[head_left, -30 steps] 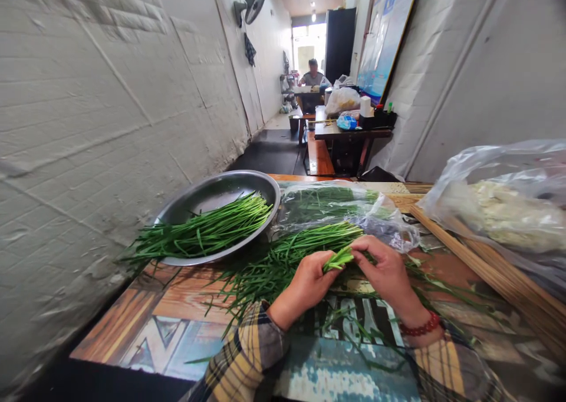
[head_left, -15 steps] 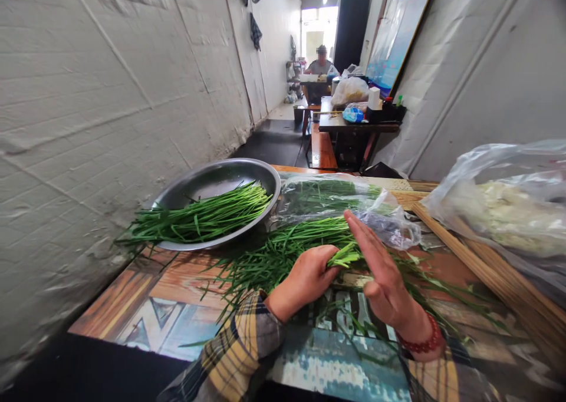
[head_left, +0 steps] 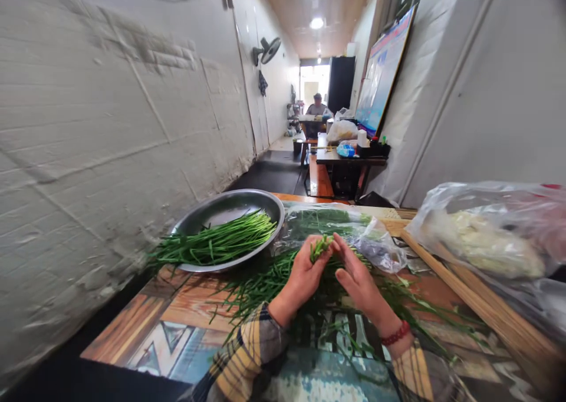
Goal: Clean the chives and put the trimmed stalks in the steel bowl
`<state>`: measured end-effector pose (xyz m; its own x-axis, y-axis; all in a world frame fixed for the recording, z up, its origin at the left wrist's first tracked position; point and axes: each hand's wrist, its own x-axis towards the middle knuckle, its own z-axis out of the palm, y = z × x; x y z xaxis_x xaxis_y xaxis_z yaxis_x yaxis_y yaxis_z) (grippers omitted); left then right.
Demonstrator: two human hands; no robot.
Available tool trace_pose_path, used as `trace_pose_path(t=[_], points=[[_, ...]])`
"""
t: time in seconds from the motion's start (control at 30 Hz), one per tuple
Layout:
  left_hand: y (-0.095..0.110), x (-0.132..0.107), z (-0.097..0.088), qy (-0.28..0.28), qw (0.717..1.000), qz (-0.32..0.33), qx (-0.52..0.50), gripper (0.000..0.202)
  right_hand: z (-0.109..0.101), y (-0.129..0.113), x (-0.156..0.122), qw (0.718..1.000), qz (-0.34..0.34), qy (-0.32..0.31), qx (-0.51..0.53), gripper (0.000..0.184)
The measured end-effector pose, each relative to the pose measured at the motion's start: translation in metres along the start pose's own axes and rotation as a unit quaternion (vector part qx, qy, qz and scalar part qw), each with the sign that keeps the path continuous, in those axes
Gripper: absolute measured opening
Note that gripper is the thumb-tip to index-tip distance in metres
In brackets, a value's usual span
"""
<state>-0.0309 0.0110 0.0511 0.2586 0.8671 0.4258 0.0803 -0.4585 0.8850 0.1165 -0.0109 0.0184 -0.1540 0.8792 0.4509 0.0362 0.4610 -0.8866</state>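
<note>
My left hand [head_left: 300, 278] is closed around a bunch of green chives [head_left: 319, 247], with the cut ends sticking up above the fist. My right hand [head_left: 357, 279] is beside it with fingers mostly stretched out, the fingertips touching the cut ends of the bunch. Under both hands lies a loose pile of chives [head_left: 265, 281] on the patterned table [head_left: 177, 325]. To the left, a round metal basin [head_left: 207, 210] holds sorted chives [head_left: 216, 243] whose tips hang over its rim.
A clear plastic bag with more chives [head_left: 354, 228] lies just beyond my hands. A larger plastic bag of pale food [head_left: 481, 240] and a bundle of bamboo sticks [head_left: 477, 305] sit at right. A brick wall runs along the left. A person sits at a far table [head_left: 316, 108].
My left hand has lifted the chive bunch so its cut ends point up. My right hand went from pinching the ends, to open, and now touches them with its fingertips. The camera tilted upward.
</note>
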Motion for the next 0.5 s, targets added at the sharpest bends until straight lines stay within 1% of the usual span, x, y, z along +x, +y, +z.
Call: trace_pose_path(t=[0.07, 0.17, 0.23, 0.3, 0.33, 0.4, 0.43, 0.5], points=[[0.017, 0.011, -0.004, 0.043, 0.998, 0.013, -0.036, 0.025, 0.013, -0.018, 0.014, 0.998, -0.011, -0.017, 0.052, 0.069], [0.035, 0.026, -0.008, 0.071, 0.991, -0.008, -0.113, 0.031, 0.027, -0.050, 0.032, 0.998, -0.030, -0.027, 0.046, 0.066], [0.040, 0.033, -0.010, 0.057, 0.984, -0.028, -0.165, 0.030, 0.030, -0.066, 0.038, 0.998, -0.033, -0.028, 0.044, 0.065], [0.045, 0.037, -0.012, 0.031, 0.983, -0.044, -0.175, 0.024, 0.030, -0.075, 0.041, 0.998, -0.027, -0.028, 0.049, 0.065], [0.048, 0.038, -0.013, 0.024, 0.986, -0.044, -0.160, 0.020, 0.030, -0.077, 0.041, 0.998, -0.025, -0.026, 0.051, 0.065], [0.055, 0.037, -0.013, 0.030, 0.995, -0.023, -0.090, 0.015, 0.031, -0.080, 0.042, 0.998, -0.026, -0.011, 0.052, 0.061], [0.059, 0.037, -0.013, 0.041, 0.999, -0.006, -0.036, 0.013, 0.033, -0.080, 0.042, 0.998, -0.028, 0.001, 0.056, 0.058], [0.067, 0.035, -0.009, 0.054, 0.995, 0.018, 0.082, 0.014, 0.039, -0.079, 0.042, 0.996, -0.031, 0.037, 0.079, 0.048]])
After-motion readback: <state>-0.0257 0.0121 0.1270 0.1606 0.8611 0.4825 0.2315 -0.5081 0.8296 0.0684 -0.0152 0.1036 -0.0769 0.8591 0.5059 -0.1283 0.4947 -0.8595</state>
